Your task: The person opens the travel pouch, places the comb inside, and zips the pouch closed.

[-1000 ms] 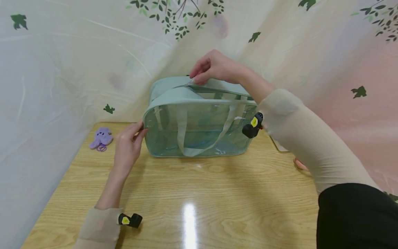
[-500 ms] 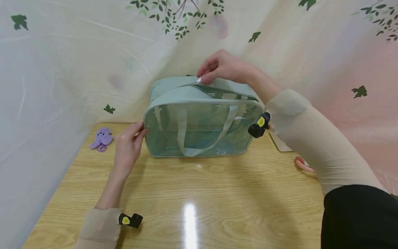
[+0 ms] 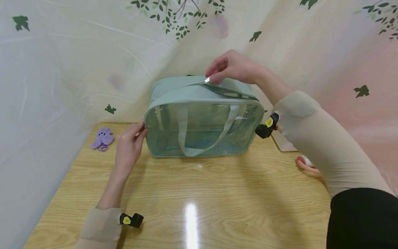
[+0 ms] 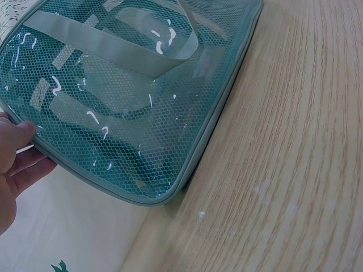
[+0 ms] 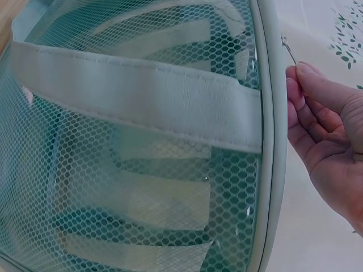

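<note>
A pale green bag (image 3: 205, 128) with a see-through front and a strap handle (image 3: 183, 131) stands upright on the table. My right hand (image 3: 234, 69) pinches the metal zipper pull (image 3: 206, 80) on its top between thumb and finger. Left of the pull the zipper is closed; right of it a narrow gap remains. My left hand (image 3: 129, 143) grips the bag's left edge, thumb on the front side, as the left wrist view also shows with the fingers (image 4: 34, 173) behind the rim. In the right wrist view, mesh (image 5: 142, 181) shows through the clear panel.
A purple plush toy (image 3: 104, 137) with a small coil lies on the table left of the bag. Right of it, a pale flat item (image 3: 283, 143) and a pink curved object (image 3: 306, 166) are partly hidden by my right arm. A patterned cloth (image 3: 124, 52) hangs behind.
My right hand has moved the zipper pull rightward along the bag's top, and the gap in the zipper has become smaller. My left hand stays on the left edge.
</note>
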`<state>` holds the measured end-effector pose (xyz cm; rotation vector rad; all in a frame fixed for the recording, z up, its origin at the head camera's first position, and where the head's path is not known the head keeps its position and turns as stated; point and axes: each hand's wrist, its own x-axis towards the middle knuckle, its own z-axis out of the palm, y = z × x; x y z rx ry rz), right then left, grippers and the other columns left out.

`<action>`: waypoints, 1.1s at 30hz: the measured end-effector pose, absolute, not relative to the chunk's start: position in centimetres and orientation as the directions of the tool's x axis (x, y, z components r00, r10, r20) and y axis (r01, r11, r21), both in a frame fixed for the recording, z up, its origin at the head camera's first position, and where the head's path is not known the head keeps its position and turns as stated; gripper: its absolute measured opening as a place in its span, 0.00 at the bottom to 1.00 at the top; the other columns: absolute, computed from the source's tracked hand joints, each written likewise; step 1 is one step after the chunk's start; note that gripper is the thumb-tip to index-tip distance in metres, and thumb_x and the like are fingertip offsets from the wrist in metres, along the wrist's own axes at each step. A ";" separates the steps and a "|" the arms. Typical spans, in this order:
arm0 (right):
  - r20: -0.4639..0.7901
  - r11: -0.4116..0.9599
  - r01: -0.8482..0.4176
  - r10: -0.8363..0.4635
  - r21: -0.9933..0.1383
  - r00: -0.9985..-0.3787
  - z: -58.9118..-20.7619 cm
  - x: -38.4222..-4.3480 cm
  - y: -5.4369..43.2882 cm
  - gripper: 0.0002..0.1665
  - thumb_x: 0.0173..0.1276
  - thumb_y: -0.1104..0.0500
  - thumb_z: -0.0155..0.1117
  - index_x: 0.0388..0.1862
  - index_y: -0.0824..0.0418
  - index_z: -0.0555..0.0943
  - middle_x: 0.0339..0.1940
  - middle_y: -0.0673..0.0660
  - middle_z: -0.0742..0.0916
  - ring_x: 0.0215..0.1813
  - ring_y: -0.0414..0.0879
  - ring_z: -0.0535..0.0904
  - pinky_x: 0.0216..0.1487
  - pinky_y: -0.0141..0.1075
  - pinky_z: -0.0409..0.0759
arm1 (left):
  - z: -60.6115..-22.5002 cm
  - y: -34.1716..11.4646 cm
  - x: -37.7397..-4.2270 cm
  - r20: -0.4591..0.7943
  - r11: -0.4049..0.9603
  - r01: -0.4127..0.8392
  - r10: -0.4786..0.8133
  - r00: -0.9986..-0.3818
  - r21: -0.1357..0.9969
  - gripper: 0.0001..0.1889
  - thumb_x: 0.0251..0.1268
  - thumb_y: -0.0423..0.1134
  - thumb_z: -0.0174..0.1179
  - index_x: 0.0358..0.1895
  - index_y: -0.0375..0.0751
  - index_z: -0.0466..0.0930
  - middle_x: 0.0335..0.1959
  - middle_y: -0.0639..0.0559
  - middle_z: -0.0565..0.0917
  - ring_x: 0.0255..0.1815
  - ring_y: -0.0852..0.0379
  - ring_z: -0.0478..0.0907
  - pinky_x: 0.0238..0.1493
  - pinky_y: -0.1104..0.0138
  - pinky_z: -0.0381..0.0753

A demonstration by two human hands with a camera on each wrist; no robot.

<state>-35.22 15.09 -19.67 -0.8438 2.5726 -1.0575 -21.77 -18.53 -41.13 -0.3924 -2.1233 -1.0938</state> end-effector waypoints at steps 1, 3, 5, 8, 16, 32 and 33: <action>-0.001 0.578 -0.419 -0.587 -0.701 -0.810 -19.7 -35.2 15.2 0.16 0.71 0.59 0.71 0.54 0.65 0.85 0.38 0.46 0.92 0.42 0.42 0.87 0.49 0.32 0.87 | -41.2 -18.5 -21.8 0.708 0.599 0.547 -0.048 -0.705 0.585 0.15 0.68 0.25 0.64 0.57 0.29 0.84 0.46 0.31 0.89 0.46 0.36 0.88 0.48 0.95 0.73; -0.006 0.584 -0.412 -0.581 -0.700 -0.814 -19.7 -35.2 15.5 0.16 0.71 0.59 0.71 0.54 0.64 0.85 0.39 0.46 0.92 0.42 0.43 0.87 0.50 0.31 0.86 | -41.2 -18.5 -21.8 0.709 0.599 0.548 -0.047 -0.704 0.584 0.15 0.68 0.25 0.64 0.56 0.28 0.84 0.46 0.31 0.88 0.46 0.35 0.88 0.48 0.95 0.74; -0.008 0.587 -0.409 -0.578 -0.699 -0.816 -19.7 -35.2 15.8 0.16 0.71 0.58 0.71 0.54 0.64 0.85 0.39 0.46 0.92 0.43 0.43 0.87 0.51 0.31 0.86 | -41.1 -18.5 -21.8 0.710 0.598 0.549 -0.048 -0.703 0.584 0.15 0.68 0.24 0.64 0.56 0.28 0.84 0.46 0.30 0.88 0.46 0.35 0.88 0.48 0.95 0.74; -0.003 0.594 -0.414 -0.574 -0.690 -0.819 -19.8 -35.3 16.3 0.17 0.71 0.57 0.72 0.54 0.63 0.85 0.40 0.46 0.92 0.43 0.43 0.87 0.52 0.31 0.85 | -41.1 -18.5 -21.8 0.711 0.594 0.553 -0.047 -0.702 0.585 0.15 0.67 0.24 0.64 0.56 0.27 0.84 0.46 0.30 0.88 0.46 0.35 0.88 0.48 0.95 0.74; -0.017 0.635 -0.389 -0.535 -0.668 -0.844 -19.8 -35.3 17.6 0.16 0.70 0.56 0.72 0.54 0.60 0.86 0.40 0.45 0.92 0.44 0.42 0.87 0.57 0.31 0.81 | -41.0 -18.4 -21.7 0.705 0.592 0.548 -0.048 -0.708 0.591 0.16 0.67 0.24 0.64 0.57 0.27 0.83 0.46 0.30 0.88 0.46 0.35 0.88 0.48 0.94 0.75; -0.045 0.620 -0.309 -0.488 -0.721 -0.872 -20.4 -35.3 20.9 0.14 0.69 0.58 0.73 0.52 0.59 0.87 0.37 0.44 0.92 0.43 0.39 0.85 0.54 0.24 0.81 | -41.1 -18.4 -21.7 0.706 0.592 0.548 -0.051 -0.707 0.592 0.15 0.67 0.24 0.64 0.56 0.27 0.84 0.44 0.30 0.88 0.45 0.35 0.88 0.47 0.94 0.75; -0.046 0.623 -0.307 -0.484 -0.720 -0.874 -20.4 -35.4 21.2 0.15 0.68 0.58 0.74 0.52 0.59 0.87 0.37 0.44 0.92 0.44 0.39 0.84 0.54 0.25 0.80 | -41.1 -18.4 -21.7 0.706 0.592 0.549 -0.051 -0.706 0.591 0.15 0.67 0.24 0.64 0.56 0.27 0.84 0.44 0.30 0.88 0.44 0.35 0.88 0.47 0.94 0.75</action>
